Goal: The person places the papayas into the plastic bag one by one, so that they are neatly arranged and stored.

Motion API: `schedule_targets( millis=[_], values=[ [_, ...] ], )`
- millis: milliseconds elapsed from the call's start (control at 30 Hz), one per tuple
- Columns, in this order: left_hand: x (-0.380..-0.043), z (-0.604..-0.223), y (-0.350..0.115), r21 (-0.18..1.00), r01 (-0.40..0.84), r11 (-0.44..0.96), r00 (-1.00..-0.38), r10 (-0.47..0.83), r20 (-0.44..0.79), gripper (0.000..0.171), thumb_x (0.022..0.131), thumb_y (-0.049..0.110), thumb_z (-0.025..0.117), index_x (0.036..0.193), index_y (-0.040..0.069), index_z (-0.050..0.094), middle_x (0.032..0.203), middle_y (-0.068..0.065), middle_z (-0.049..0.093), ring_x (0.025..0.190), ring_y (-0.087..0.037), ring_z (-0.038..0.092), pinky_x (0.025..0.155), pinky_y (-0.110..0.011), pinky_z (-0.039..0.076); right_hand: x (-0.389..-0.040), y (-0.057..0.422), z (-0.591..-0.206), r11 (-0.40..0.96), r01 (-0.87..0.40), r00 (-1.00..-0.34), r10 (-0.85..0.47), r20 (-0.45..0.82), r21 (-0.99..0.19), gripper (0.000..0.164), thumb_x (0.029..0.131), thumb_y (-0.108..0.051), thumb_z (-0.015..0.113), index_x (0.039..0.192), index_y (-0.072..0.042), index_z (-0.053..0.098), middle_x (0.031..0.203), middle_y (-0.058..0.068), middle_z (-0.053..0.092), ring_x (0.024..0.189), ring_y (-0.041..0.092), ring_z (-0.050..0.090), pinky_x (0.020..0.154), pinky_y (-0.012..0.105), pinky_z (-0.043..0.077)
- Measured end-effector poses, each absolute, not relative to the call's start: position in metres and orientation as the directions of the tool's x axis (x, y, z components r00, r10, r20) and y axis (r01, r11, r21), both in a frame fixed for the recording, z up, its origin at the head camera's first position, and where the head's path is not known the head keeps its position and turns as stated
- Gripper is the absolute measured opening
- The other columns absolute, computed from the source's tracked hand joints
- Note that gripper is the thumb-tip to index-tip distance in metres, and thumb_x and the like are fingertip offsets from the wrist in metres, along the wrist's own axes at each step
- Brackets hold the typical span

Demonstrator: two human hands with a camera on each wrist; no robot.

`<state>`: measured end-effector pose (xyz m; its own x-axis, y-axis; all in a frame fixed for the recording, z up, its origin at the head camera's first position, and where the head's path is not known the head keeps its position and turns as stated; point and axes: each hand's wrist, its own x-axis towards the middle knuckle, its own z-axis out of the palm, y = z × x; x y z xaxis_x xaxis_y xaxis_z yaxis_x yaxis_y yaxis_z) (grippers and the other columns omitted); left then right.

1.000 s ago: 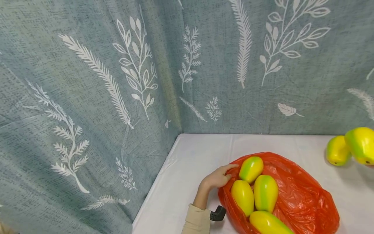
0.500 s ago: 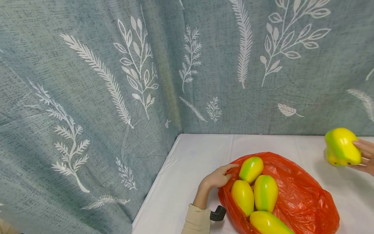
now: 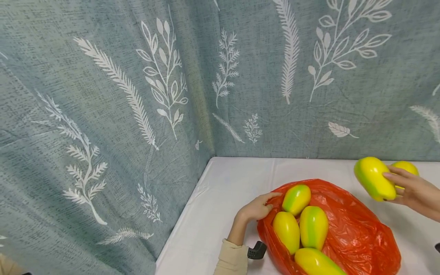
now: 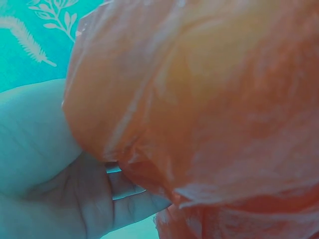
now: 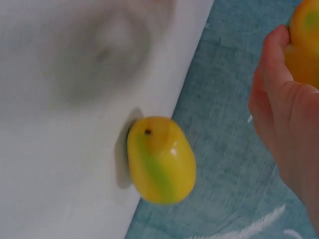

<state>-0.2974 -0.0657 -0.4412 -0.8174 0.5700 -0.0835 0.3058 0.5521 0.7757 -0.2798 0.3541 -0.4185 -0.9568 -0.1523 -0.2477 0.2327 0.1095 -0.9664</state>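
Observation:
In the head view my right hand [image 3: 417, 193] grips a yellow-green mango [image 3: 374, 179] above the table, right of the red plastic bag [image 3: 361, 225]. Fingers and thumb lie around one end of it; the right wrist view catches only part of this fruit, at its upper right corner. My left hand [image 3: 254, 208] holds the left side of the wide-mouthed bag. Folds of plastic hide some of its fingers in the left wrist view. Several mangoes [image 3: 314, 227] lie inside, along the bag's left half. Another mango [image 5: 162, 162] sits on the table, partly behind my right hand in the head view.
A white cloth [image 3: 237, 175] covers the table. Blue-green curtains [image 3: 261, 76] with white leaf prints stand along its back and left sides. A black wrist device [image 3: 256, 251] sits by my left sleeve, close to the bag.
My right hand has come in from the right edge, carrying the mango leftward past the one on the table, toward the bag. My left hand and the bag stay in place.

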Motion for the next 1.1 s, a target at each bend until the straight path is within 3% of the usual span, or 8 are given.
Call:
schedule_targets(
  millis=[100, 233, 500, 767, 967, 1100],
  values=[
    [-0.297, -0.441, -0.066, 0.772, 0.308, 0.556, -0.818, 0.569, -0.083, 0.048, 0.093, -0.001, 0.044, 0.138, 0.015, 0.051, 0.131, -0.002, 0.052, 0.097, -0.016, 0.05, 0.075, -0.025, 0.041, -0.28, 0.344, -0.419, 0.103, 0.235, -0.95, -0.187, -0.251, -0.966, 0.088, 0.101, -0.037, 0.041, 0.142, 0.002, -0.026, 0.137, 0.033, 0.013, 0.085, 0.003, 0.057, 0.082, 0.042, 0.051],
    [-0.297, -0.44, -0.065, 0.775, 0.301, 0.556, -0.819, 0.567, -0.088, 0.047, 0.094, -0.001, 0.044, 0.138, 0.015, 0.051, 0.129, -0.003, 0.053, 0.09, -0.015, 0.051, 0.07, -0.024, 0.043, -0.28, 0.333, -0.421, 0.159, 0.206, -0.943, -0.23, -0.239, -0.966, 0.085, 0.102, -0.037, 0.038, 0.143, 0.005, -0.023, 0.139, 0.033, 0.016, 0.089, 0.003, 0.056, 0.085, 0.047, 0.048],
    [-0.298, -0.44, -0.065, 0.786, 0.283, 0.55, -0.822, 0.562, -0.098, 0.048, 0.094, -0.002, 0.044, 0.138, 0.015, 0.05, 0.125, -0.003, 0.053, 0.071, -0.014, 0.047, 0.059, -0.023, 0.041, -0.279, 0.314, -0.42, 0.207, 0.203, -0.911, -0.319, -0.262, -0.957, 0.079, 0.102, -0.033, 0.042, 0.147, 0.004, -0.011, 0.127, 0.012, 0.042, 0.103, 0.015, 0.054, 0.087, 0.05, 0.046],
    [-0.297, -0.441, -0.066, 0.79, 0.283, 0.544, -0.818, 0.567, -0.097, 0.048, 0.094, -0.002, 0.044, 0.139, 0.015, 0.05, 0.121, -0.003, 0.053, 0.061, -0.014, 0.042, 0.054, -0.023, 0.04, -0.276, 0.296, -0.427, 0.253, 0.205, -0.886, -0.363, -0.289, -0.945, 0.074, 0.101, -0.03, 0.047, 0.148, 0.003, 0.0, 0.136, 0.023, 0.036, 0.111, 0.026, 0.051, 0.087, 0.051, 0.046],
    [-0.298, -0.441, -0.066, 0.784, 0.296, 0.545, -0.814, 0.573, -0.091, 0.048, 0.094, -0.002, 0.044, 0.138, 0.015, 0.05, 0.123, -0.002, 0.054, 0.074, -0.014, 0.048, 0.061, -0.023, 0.042, -0.276, 0.288, -0.428, 0.256, 0.201, -0.862, -0.412, -0.295, -0.946, 0.073, 0.1, -0.028, 0.048, 0.148, 0.002, 0.002, 0.135, 0.023, 0.039, 0.107, 0.022, 0.054, 0.088, 0.045, 0.047],
    [-0.298, -0.44, -0.066, 0.775, 0.311, 0.551, -0.813, 0.576, -0.083, 0.048, 0.093, -0.002, 0.044, 0.138, 0.015, 0.05, 0.126, -0.002, 0.054, 0.087, -0.014, 0.05, 0.067, -0.024, 0.042, -0.276, 0.283, -0.429, 0.252, 0.191, -0.855, -0.432, -0.287, -0.949, 0.072, 0.1, -0.027, 0.048, 0.148, 0.003, 0.004, 0.138, 0.03, 0.032, 0.107, 0.025, 0.055, 0.087, 0.045, 0.048]
  ],
)
